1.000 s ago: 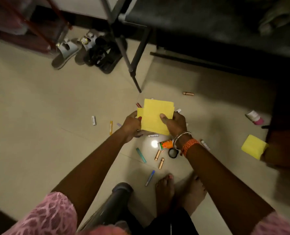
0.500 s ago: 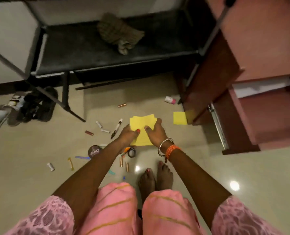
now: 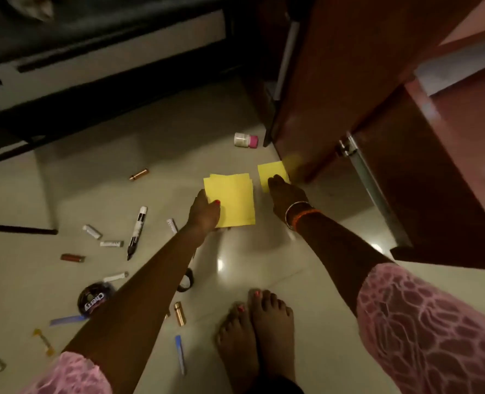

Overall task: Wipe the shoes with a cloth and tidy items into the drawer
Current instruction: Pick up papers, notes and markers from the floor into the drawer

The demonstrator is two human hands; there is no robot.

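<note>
A stack of yellow paper sheets [image 3: 232, 200] is held by the left hand [image 3: 206, 213], thumb pinched down on its near left corner, so the loose sheets are kept squared while the other arm is free. The right hand [image 3: 285, 194] is stretched forward with its fingers laid on a second, smaller yellow pad [image 3: 272, 173] on the floor [image 3: 306, 268]; whether those fingers are flat or already curling round an edge cannot be told, as they are seen from behind. That pad lies just beside the foot of the wooden cabinet [image 3: 349, 81], and it looks as though it is being gathered to join the stack.

Further out, the floor is littered: a black marker [image 3: 137, 231], a small pink-capped bottle [image 3: 245, 140], a copper tube [image 3: 139, 174], a round black tin [image 3: 93, 297], and several small tubes and batteries, all well apart from the hands.

The drawer [image 3: 448, 177] is pulled out at the right, beside the right arm. Its inside is not visible from here, so what it holds cannot be told. No shoes or cloth are clearly in view.
</note>
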